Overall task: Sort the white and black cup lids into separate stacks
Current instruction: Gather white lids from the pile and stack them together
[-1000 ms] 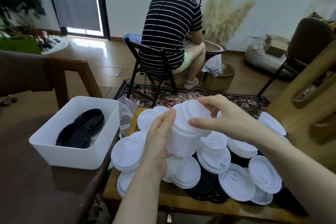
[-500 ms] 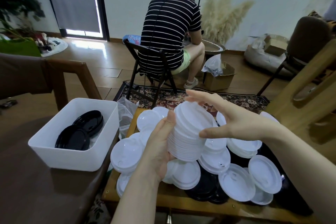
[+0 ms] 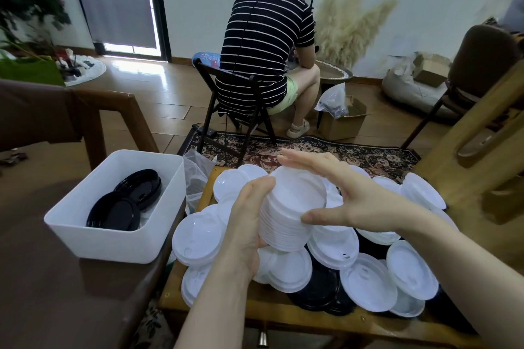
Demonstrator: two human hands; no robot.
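A tall stack of white lids (image 3: 292, 215) is held above the small wooden table (image 3: 255, 309). My left hand (image 3: 246, 224) grips the stack from its left side and underneath. My right hand (image 3: 351, 198) lies flat over the stack's top with straight fingers, thumb against the right side. Loose white lids (image 3: 365, 280) cover the table, with black lids (image 3: 317, 289) partly buried beneath them. Two piles of black lids (image 3: 124, 201) lie in the white bin (image 3: 85, 235) at the left.
The bin stands on a dark brown surface (image 3: 56, 292) left of the table. A crumpled clear plastic bag (image 3: 195, 176) sits between bin and table. A person in a striped shirt (image 3: 263, 45) sits on a folding chair beyond the rug. A wooden chair frame (image 3: 482, 127) rises at right.
My right hand opened from pinching the top lid to lying flat across the stack's top. The stack has straightened a little in my left hand.
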